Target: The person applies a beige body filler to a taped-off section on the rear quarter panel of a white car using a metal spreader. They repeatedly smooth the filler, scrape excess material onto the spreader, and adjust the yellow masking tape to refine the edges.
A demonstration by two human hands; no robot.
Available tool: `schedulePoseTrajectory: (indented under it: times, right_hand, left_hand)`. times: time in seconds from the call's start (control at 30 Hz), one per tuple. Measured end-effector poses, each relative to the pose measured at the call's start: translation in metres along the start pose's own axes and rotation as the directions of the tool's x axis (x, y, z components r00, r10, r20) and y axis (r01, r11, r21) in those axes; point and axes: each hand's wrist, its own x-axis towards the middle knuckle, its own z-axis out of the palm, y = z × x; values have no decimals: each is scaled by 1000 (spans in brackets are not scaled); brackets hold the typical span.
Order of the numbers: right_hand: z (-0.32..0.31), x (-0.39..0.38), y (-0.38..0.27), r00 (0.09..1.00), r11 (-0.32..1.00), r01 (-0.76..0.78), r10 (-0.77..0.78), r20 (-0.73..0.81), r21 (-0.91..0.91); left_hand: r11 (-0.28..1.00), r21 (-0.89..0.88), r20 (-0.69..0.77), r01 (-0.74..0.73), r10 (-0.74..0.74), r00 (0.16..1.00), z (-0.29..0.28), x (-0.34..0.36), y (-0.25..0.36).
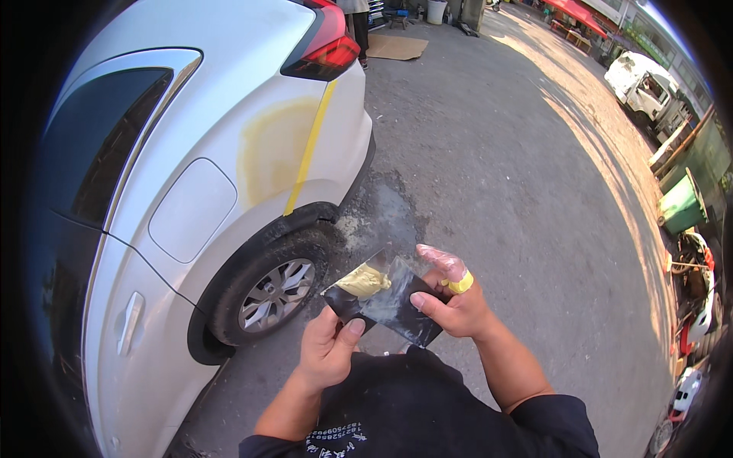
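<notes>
In front of my body, my left hand (327, 349) grips a dark putty spreader (346, 305) by its near edge, thumb on top. A lump of pale yellow putty (363, 281) sits on its far part. My right hand (456, 304) is closed on a second dark spreader (416, 322), smeared with whitish residue, its thumb pressed on the face. The two blades meet or overlap in the middle; the exact contact is hard to make out. One finger of my right hand is covered in clear film, held by yellow tape (461, 283).
On my left stands a white car (164, 294) with a yellowish filler patch (267, 156) above its rear wheel (276, 295). Yellow masking tape (311, 149) borders the patch. A person (359, 27) stands beyond the car. Toward the right edge are a green bin (682, 202) and a damaged white vehicle (645, 85).
</notes>
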Motion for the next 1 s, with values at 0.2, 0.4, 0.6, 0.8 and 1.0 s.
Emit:
schedulePoseTrajectory:
  times: [0.2,0.4,0.6,0.8,1.0]
  right_hand:
    - [-6,0,1,1000,996,7,-6,-11,83]
    - [-13,2,2,999,993,39,-41,14,116]
    - [-16,1,10,993,992,109,-111,29,67]
    - [-17,-5,15,996,996,83,-83,-8,32]
    - [-19,-5,23,997,994,72,-74,19,87]
  left_hand:
    - [913,387,106,-130,96,990,1,9,15]
    - [867,495,135,-52,-17,991,-2,7,23]
    - [838,544,188,-43,-72,979,-2,9,28]
    - [806,591,256,-24,-159,954,-9,8,27]
    - [777,627,329,46,-318,889,-15,15,35]
